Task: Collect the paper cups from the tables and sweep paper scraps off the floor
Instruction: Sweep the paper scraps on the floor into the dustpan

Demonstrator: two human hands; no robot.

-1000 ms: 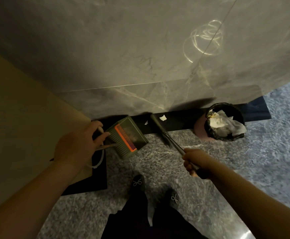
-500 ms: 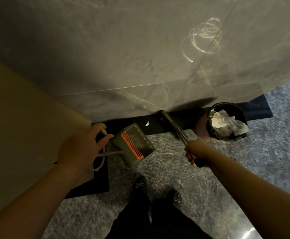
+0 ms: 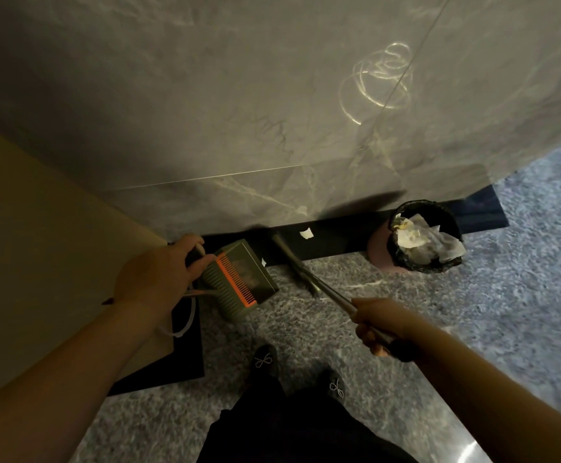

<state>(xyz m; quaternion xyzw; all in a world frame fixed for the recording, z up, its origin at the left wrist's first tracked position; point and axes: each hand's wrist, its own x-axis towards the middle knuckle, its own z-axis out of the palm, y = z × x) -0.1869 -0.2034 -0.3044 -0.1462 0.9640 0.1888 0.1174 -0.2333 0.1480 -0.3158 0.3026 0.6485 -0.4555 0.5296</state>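
Right hand (image 3: pixel 377 324) gripping broom handle (image 3: pixel 337 300); left hand (image 3: pixel 158 272) holding green dustpan (image 3: pixel 239 279) by its handle; broom head (image 3: pixel 287 257) lying at black baseboard (image 3: pixel 339 237); paper scrap (image 3: pixel 305 233) sitting just beyond it; lined bin (image 3: pixel 426 242) standing further right, stuffed with paper.

Head view, steep downward, facing wall base.

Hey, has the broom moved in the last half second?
Yes. The broom has swung its head left, away from the trash bin and toward the dustpan.
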